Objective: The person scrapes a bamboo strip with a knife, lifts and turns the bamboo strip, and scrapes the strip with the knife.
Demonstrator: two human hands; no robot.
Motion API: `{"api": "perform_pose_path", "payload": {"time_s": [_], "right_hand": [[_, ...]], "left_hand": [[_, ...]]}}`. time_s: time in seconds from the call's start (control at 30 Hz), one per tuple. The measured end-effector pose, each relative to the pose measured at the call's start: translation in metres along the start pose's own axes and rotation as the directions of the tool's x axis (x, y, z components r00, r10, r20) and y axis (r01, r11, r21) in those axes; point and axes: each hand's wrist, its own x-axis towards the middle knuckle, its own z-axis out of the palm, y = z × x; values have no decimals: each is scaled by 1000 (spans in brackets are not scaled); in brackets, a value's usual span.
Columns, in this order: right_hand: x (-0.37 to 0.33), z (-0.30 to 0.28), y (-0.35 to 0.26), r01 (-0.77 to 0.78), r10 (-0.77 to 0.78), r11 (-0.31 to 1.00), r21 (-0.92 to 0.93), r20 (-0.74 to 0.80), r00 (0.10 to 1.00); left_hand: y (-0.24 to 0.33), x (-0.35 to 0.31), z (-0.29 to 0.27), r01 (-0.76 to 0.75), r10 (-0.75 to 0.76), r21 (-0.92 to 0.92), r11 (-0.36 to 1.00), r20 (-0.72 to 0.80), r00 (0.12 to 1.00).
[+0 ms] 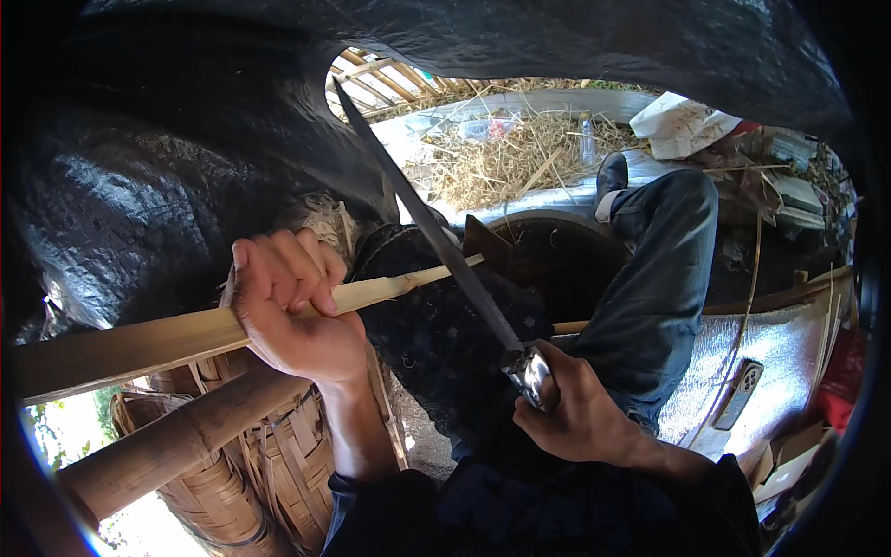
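Note:
My left hand [302, 334] is closed round a long pale split bamboo strip [148, 348]. The strip runs from the left edge to a narrow, tapered end above my lap, with a node near that end. In my right hand [587, 408] is a long machete [422, 218], its shiny metal handle inside my closed fingers. The dark blade slants up and to the left, past the strip's tapered tip. Whether blade and strip touch I cannot tell. Dark patterned cloth [445, 339] covers part of my lap under them.
A thick bamboo pole [190, 436] and woven bamboo baskets [283, 483] stand at the lower left. Black plastic sheeting [139, 195] hangs at the left and overhead. Dry straw [501, 162] lies ahead on a pale sheet. A phone [740, 395] rests on silvery sheeting at the right.

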Motion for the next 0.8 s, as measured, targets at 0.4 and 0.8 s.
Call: {"api": "perform_pose_path", "payload": {"time_s": [0.4,0.8], "right_hand": [[-6,15,5,-243,222,966,94,190,956],[3,-13,-10,-2,3,1000,10,-65,998]], "left_hand": [[-1,2,8,28,-28,12,1000,-1,1000],[13,3,14,-28,29,19,999,-6,1000]]}}
